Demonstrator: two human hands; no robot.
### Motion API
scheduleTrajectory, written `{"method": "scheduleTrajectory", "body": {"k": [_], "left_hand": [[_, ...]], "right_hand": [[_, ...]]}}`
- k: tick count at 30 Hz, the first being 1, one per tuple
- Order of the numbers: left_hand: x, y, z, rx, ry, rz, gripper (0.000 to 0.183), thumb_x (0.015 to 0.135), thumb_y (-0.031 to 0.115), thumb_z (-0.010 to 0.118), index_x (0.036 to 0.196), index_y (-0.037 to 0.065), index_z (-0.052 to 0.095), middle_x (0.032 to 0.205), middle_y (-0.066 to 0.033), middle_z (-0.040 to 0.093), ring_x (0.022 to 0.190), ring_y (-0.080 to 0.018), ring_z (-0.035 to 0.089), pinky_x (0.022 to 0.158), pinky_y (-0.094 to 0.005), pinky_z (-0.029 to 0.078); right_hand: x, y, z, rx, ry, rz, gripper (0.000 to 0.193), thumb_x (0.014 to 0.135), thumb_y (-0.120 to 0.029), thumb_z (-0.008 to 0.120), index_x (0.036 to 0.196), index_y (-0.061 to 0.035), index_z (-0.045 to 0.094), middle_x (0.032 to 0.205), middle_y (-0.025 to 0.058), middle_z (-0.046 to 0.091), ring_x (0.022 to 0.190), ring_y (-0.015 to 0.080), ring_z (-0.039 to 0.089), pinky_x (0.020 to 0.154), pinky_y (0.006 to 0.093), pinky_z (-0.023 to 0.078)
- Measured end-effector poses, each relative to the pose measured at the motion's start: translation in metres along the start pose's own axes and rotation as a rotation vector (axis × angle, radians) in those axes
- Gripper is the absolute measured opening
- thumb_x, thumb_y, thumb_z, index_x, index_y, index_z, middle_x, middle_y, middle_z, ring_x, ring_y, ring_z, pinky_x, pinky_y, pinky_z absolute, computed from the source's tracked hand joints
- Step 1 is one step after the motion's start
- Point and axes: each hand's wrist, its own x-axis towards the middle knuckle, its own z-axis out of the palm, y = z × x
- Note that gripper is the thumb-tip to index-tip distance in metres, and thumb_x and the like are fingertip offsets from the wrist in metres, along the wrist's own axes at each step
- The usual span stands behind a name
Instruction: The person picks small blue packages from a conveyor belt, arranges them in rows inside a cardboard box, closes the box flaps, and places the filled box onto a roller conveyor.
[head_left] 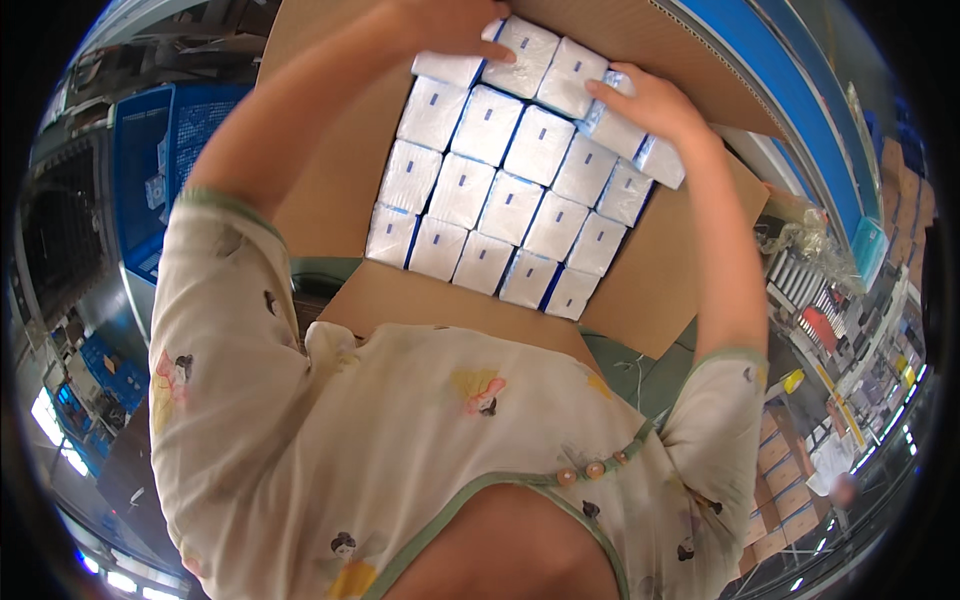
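Note:
White plastic-wrapped tissue packs (pixel 487 124) with blue edges fill an open cardboard box (pixel 320 190) in tight rows. Along the far side, a row of packs sits higher and overlaps the ones below. My left hand (pixel 450 25) grips the left part of this row, thumb lying over a tissue pack (pixel 525 58) and fingers partly out of sight at its far side. Toward the row's right end, my right hand (pixel 655 105) is closed on another tissue pack (pixel 612 125), with thumb and forefinger on its top. The end pack tilts over the box's right side.
Cardboard flaps (pixel 660 270) spread out around the box, the near one against my shirt. At the left stands a blue plastic crate (pixel 140 180). Beyond the box's right side runs a blue-edged frame (pixel 800 100), with clear plastic wrap (pixel 815 245) and stacked cartons (pixel 785 480) farther right.

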Motion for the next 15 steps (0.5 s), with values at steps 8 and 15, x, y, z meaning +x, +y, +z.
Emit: {"method": "scheduleTrajectory", "body": {"k": [8, 15], "left_hand": [[-0.070, 0.017, 0.041, 0.294, -0.083, 0.164, 0.047, 0.083, 0.033, 0.056, 0.124, 0.013, 0.045, 0.125, -0.0085, 0.047, 0.109, -0.0233, 0.049, 0.089, -0.0378, 0.041], [-0.049, 0.060, -0.019, 0.326, 0.851, 0.155, 0.053, 0.084, 0.029, 0.052, 0.132, 0.016, 0.034, 0.138, -0.0095, 0.029, 0.128, -0.0254, 0.026, 0.105, -0.0402, 0.020]], "right_hand": [[-0.206, -0.011, 0.046, 0.487, -0.348, -0.363, 0.049, 0.069, -0.016, 0.063, 0.115, -0.0057, 0.050, 0.110, 0.0175, 0.053, 0.104, 0.0331, 0.049, 0.087, 0.0393, 0.040], [-0.223, -0.004, 0.081, 0.344, -0.174, -0.029, 0.032, 0.071, -0.020, 0.066, 0.098, -0.0049, 0.058, 0.098, 0.0110, 0.056, 0.092, 0.0304, 0.051, 0.077, 0.0386, 0.042]]}}
